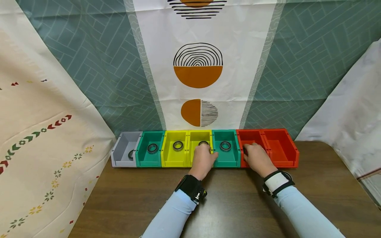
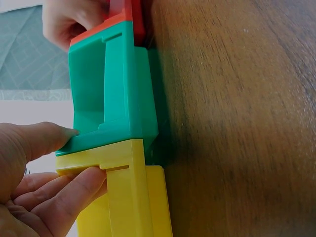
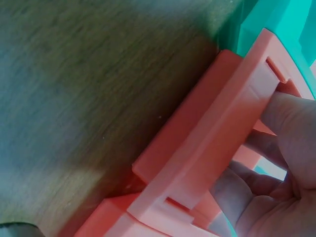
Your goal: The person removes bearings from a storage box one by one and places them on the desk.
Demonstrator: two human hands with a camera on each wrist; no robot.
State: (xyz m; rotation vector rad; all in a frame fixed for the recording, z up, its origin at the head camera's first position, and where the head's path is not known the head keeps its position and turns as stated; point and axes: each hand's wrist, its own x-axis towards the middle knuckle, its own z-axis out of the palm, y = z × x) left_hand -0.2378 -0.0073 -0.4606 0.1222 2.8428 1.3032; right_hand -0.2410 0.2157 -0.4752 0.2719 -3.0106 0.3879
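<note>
My left hand (image 1: 202,160) is at the right-hand yellow bin (image 1: 200,135). In the left wrist view its thumb (image 2: 54,138) lies at the wall of the neighbouring green bin (image 2: 116,84) and the fingers (image 2: 74,197) are inside the yellow bin, pinching the adjoining walls between. A dark bearing ring (image 1: 203,142) shows behind this hand. My right hand (image 1: 259,160) reaches into the left-hand red bin (image 1: 250,134), fingers bent, beside a dark ring-like piece (image 1: 245,150) mostly hidden by it. I cannot tell whether the fingers hold that piece.
The bins form one row on the wooden table (image 1: 134,198). Bearing rings lie in the right green bin (image 1: 225,146), the left yellow bin (image 1: 178,145), the left green bin (image 1: 152,148) and the grey bin (image 1: 131,154). Another red bin (image 1: 279,148) ends the row. Patterned cloth (image 1: 119,82) hangs behind.
</note>
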